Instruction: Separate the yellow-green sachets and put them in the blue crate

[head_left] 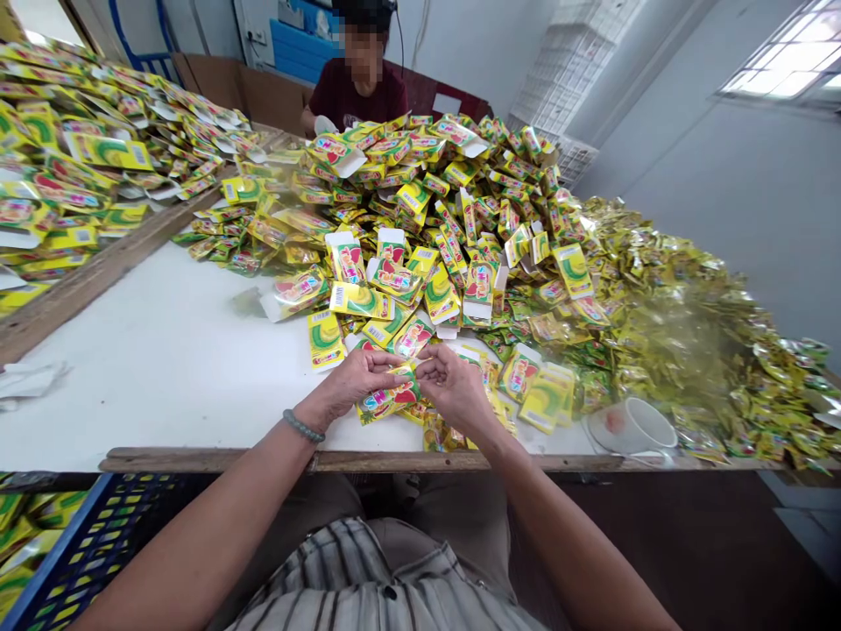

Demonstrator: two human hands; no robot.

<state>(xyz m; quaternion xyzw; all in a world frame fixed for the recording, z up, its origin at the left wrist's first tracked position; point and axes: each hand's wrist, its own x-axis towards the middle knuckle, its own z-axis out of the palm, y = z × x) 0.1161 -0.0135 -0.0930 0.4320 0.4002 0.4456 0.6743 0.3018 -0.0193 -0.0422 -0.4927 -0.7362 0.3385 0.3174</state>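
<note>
My left hand, with a beaded bracelet on its wrist, grips a small yellow and green candy carton between thumb and fingers. The carton lies tilted over other packs near the table's front edge, its printed face upward. My right hand pinches at the carton's right end, with thumb and fingertips together; what exactly sits in those fingertips is partly hidden. Just beyond both hands lie loose cartons with white open flaps, such as a yellow carton on the left. Shiny small packets lie below my right hand.
A heap of cartons rises ahead, with a person behind it. Foil packets pile up at right, near a tipped white cup. A wooden divider borders more cartons at left. A blue crate stands below.
</note>
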